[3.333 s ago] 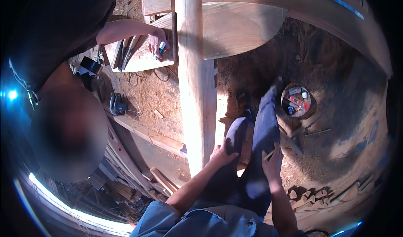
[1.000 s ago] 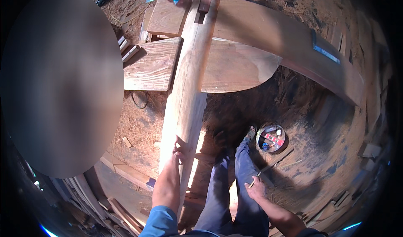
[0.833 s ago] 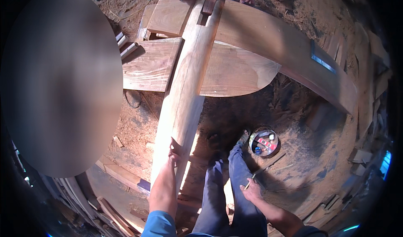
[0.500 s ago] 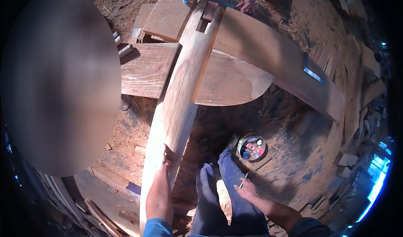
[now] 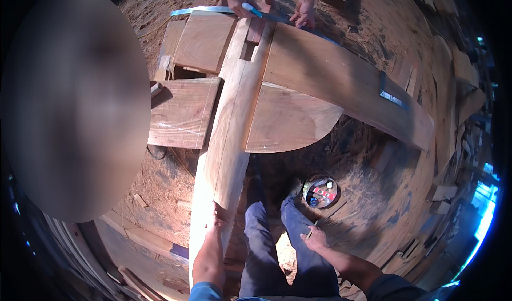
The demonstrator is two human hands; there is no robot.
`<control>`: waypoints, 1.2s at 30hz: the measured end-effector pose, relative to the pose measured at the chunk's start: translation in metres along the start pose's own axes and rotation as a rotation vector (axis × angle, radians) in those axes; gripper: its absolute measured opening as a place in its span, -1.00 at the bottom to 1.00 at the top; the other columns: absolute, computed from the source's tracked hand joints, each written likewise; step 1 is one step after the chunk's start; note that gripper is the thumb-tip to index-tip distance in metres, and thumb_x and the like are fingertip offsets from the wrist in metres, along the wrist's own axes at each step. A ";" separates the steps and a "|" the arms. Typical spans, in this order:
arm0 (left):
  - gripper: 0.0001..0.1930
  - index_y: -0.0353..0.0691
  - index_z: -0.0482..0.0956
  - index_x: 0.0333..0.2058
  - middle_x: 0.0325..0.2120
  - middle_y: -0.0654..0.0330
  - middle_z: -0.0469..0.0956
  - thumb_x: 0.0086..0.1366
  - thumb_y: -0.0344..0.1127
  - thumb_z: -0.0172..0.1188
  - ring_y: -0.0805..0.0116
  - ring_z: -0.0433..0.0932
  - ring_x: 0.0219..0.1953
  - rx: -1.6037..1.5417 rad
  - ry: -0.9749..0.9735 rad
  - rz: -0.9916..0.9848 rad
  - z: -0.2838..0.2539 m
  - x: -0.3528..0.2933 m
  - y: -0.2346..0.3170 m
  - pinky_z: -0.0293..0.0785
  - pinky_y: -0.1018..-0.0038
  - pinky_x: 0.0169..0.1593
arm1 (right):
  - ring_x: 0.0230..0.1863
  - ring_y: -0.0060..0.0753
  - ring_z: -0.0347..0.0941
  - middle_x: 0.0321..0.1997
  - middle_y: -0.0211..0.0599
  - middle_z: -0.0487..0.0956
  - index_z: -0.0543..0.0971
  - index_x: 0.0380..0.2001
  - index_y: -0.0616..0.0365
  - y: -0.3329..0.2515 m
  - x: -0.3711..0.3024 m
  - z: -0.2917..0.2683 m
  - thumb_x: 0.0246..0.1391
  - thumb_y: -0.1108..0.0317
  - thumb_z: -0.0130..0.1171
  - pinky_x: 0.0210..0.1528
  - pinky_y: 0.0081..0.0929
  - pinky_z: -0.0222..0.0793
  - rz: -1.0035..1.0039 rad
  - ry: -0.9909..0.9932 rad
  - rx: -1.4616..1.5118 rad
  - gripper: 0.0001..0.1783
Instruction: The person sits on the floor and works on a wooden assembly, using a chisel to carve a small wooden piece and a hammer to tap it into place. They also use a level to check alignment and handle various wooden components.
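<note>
A long pale wooden beam [image 5: 224,157] runs away from me, with boards lying against both its sides. My left hand [image 5: 215,219] rests on its near end, fingers stretched along the wood. Over my right thigh, my right hand [image 5: 316,239] is closed round a thin pencil [image 5: 310,231]. On the beam's right sits a board with a rounded edge [image 5: 290,122]. Beyond that, a long curved board [image 5: 346,71] reaches far right. At the far end, another person's hand [image 5: 238,2] holds a blue-and-white marker [image 5: 252,9] beside a long metal straightedge [image 5: 205,10].
A round tin [image 5: 320,192] with small items, one red, stands on the sawdust-covered ground by my right foot. A metal square [image 5: 392,95] lies on the long board. Timber offcuts [image 5: 453,66] pile up at right. A blurred patch hides much of the left.
The view has shifted, so the beam and boards sit lower in the picture. The other person's hand with the marker has moved at the beam's far end. My hands keep their places.
</note>
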State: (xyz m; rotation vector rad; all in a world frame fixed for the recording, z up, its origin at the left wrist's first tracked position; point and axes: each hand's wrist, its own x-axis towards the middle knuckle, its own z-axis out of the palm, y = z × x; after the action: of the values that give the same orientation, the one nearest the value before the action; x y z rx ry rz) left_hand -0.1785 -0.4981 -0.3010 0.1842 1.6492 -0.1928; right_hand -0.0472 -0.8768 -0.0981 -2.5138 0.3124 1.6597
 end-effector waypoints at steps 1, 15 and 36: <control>0.04 -0.19 0.00 0.43 0.40 0.06 0.12 0.24 0.50 -0.05 0.07 0.16 0.39 0.009 0.003 -0.004 0.001 -0.001 0.000 0.11 0.23 0.40 | 0.13 0.08 0.48 0.08 0.09 0.55 0.41 0.20 0.10 -0.004 0.001 -0.001 0.03 -0.12 0.28 0.22 -0.12 0.36 0.014 -0.001 0.010 -0.24; 0.02 -0.18 0.00 0.43 0.41 0.10 0.11 0.26 0.51 -0.09 0.10 0.15 0.39 0.087 0.073 -0.063 -0.015 0.004 0.013 0.10 0.26 0.41 | 0.13 0.04 0.50 0.07 -0.01 0.58 0.39 0.24 -0.02 -0.041 -0.005 0.024 0.04 -0.14 0.23 0.18 -0.08 0.39 0.207 -0.081 0.033 -0.25; 0.51 -0.34 -0.33 0.43 0.45 -0.20 -0.26 -0.18 0.63 0.26 -0.14 -0.17 0.47 0.040 -0.039 -0.056 -0.017 -0.008 0.014 -0.17 -0.19 0.42 | 0.15 0.01 0.48 0.10 0.00 0.57 0.41 0.21 0.00 -0.050 -0.009 0.017 0.04 -0.12 0.24 0.22 -0.13 0.34 0.175 -0.059 -0.006 -0.27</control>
State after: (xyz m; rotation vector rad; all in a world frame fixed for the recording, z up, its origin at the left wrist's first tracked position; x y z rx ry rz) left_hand -0.1910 -0.4809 -0.2914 0.1635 1.6136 -0.2702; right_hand -0.0545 -0.8239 -0.0976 -2.4997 0.5360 1.7950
